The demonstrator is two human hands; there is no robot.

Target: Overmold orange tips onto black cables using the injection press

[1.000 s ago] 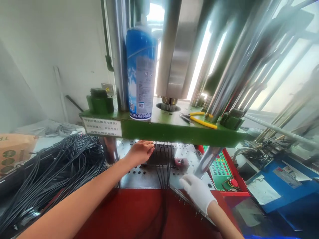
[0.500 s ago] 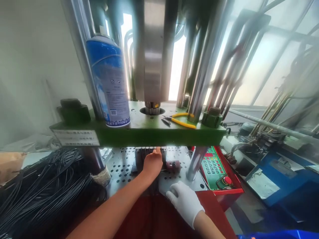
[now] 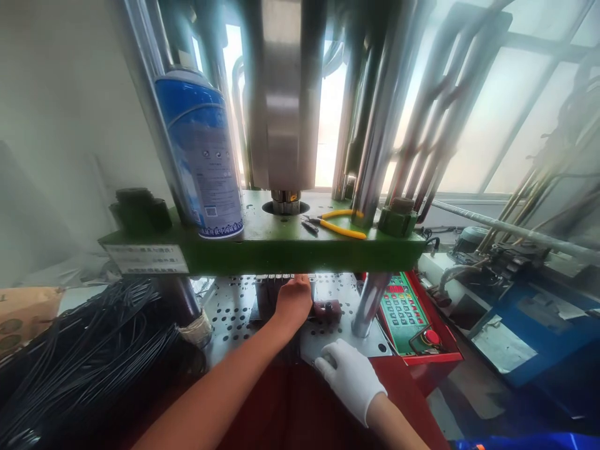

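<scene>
My bare left hand (image 3: pixel 294 301) reaches under the green press platen (image 3: pixel 281 253) and rests on the dark mould block (image 3: pixel 267 294) that sits on the perforated steel table (image 3: pixel 229 312). Its fingers press down on the block's top; what lies under them is hidden. My right hand (image 3: pixel 349 378), in a white glove, lies palm down on the near edge of the steel table, fingers loosely curled, with nothing visible in it. A small dark red clamp knob (image 3: pixel 327 309) sits just right of my left hand.
A blue spray can (image 3: pixel 201 156) and yellow-handled cutters (image 3: pixel 335 225) stand on the platen. A heap of black cables (image 3: pixel 84 356) fills the left. A green and red control panel (image 3: pixel 405 312) lies at right, beside a steel column (image 3: pixel 368 303). Blue machine housing (image 3: pixel 539 337) far right.
My left hand has slid right along the mould block and now sits at its right end. The gloved right hand drew nearer the table edge. The view has swung to the right.
</scene>
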